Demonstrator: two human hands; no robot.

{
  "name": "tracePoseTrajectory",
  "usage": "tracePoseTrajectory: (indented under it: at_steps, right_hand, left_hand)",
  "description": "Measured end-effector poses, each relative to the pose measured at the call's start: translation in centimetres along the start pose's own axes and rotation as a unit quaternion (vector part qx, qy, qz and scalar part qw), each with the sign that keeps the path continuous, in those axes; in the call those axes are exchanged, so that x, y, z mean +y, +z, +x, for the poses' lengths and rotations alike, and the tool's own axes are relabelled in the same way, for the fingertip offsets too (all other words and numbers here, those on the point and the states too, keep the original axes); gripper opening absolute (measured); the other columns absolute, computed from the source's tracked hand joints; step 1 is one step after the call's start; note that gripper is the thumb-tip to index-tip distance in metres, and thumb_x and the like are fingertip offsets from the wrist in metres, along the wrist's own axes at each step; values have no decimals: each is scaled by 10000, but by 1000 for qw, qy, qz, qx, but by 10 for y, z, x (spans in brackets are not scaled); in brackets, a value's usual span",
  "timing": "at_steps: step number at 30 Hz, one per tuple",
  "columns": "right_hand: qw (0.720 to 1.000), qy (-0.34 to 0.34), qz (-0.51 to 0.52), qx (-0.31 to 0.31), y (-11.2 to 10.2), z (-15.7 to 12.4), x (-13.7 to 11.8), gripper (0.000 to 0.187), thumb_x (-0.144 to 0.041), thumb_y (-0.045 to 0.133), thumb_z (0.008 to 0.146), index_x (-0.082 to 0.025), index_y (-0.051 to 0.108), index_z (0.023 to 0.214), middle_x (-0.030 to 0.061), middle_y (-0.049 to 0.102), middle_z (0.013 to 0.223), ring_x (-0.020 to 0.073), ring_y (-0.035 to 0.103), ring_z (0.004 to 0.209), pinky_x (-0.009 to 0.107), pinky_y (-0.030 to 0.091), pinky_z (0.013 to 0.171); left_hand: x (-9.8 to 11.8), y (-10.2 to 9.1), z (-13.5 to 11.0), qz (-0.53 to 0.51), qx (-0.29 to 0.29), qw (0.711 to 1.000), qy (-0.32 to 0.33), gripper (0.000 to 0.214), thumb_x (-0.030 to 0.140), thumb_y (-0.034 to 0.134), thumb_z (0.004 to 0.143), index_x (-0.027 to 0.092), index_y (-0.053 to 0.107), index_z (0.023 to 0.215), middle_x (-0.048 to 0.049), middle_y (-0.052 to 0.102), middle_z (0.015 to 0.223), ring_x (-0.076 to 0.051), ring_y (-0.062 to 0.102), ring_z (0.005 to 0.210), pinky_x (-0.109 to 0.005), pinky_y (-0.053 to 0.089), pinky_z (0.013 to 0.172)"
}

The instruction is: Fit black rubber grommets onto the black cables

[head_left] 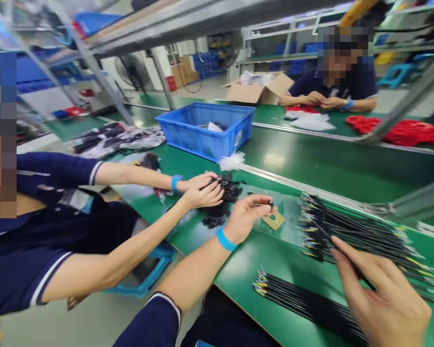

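My left hand [244,217], with a blue band at the wrist, pinches a small black part [270,205] between thumb and fingertips. Just below it a yellowish piece with a dark hole [274,220] lies on a clear plastic sheet [289,219]. My right hand [381,289] grips a thin black cable [323,231] whose far end reaches over a bundle of black cables [365,224] with coloured wire ends. Nearer to me lies a second bundle of black cables [292,291]. Left of my left hand is a pile of small black parts [227,190].
A co-worker's hands [204,190] rest on the black pile from the left. Behind it stands a blue bin [202,140]. Across the green bench, another person [336,86] sits by red items [394,130] and an open carton [253,91]. A slanted metal post [408,101] rises at right.
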State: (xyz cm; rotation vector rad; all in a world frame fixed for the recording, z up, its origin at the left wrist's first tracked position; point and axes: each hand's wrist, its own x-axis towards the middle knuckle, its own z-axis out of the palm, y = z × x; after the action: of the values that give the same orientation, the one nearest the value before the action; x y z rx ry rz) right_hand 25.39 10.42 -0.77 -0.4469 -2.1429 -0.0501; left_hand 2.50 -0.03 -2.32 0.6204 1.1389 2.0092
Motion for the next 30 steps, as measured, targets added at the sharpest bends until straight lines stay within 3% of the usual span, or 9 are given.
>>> tracePoseTrajectory:
  at_steps: [3, 6, 12, 22, 30]
  right_hand:
    - [999, -19, -27, -4, -5, 2, -6, 876, -60, 776, 888, -427, 447, 1612, -15, 632, 879, 125, 620, 740, 265, 455, 698]
    - [998, -57, -20, -8, -1, 3, -10, 937, -22, 788, 859, -395, 419, 1636, -12, 605, 847, 123, 590, 721, 258, 465, 718]
    - [996, -83, -26, -27, 2, -2, -9, 916, -36, 770, 880, -340, 394, 1658, 9, 642, 870, 127, 593, 764, 238, 462, 736]
    - [992, -113, -55, -28, -3, -5, -10, 831, -58, 713, 928, -266, 393, 1665, 26, 658, 846, 150, 600, 770, 254, 436, 723]
    - [992, -95, -39, -68, -6, -7, -11, 677, -153, 591, 1028, -305, 401, 1659, 10, 640, 815, 149, 594, 753, 271, 393, 666]
  left_hand:
    - [-3, -1, 1, -26, -22, 998, -55, 554, 476, 975, 651, 147, 758, 1039, -65, 758, 901, -217, 777, 904, -289, 590, 780]
    - [-5, 4, -8, -47, -40, 993, -96, 550, 463, 990, 645, 149, 763, 1035, -65, 772, 911, -194, 770, 866, -278, 579, 769]
    - [-8, 5, -12, -48, -28, 992, -118, 545, 446, 1007, 620, 153, 768, 1012, -56, 773, 929, -167, 752, 809, -264, 560, 742]
    - [-4, 9, -9, 4, -13, 997, -80, 577, 497, 1018, 561, 137, 786, 947, -62, 762, 884, -141, 712, 738, -263, 576, 708]
    - [-10, 0, -9, -1, -53, 994, -98, 553, 482, 1028, 543, 146, 805, 920, -88, 792, 963, -155, 738, 768, -276, 593, 743]
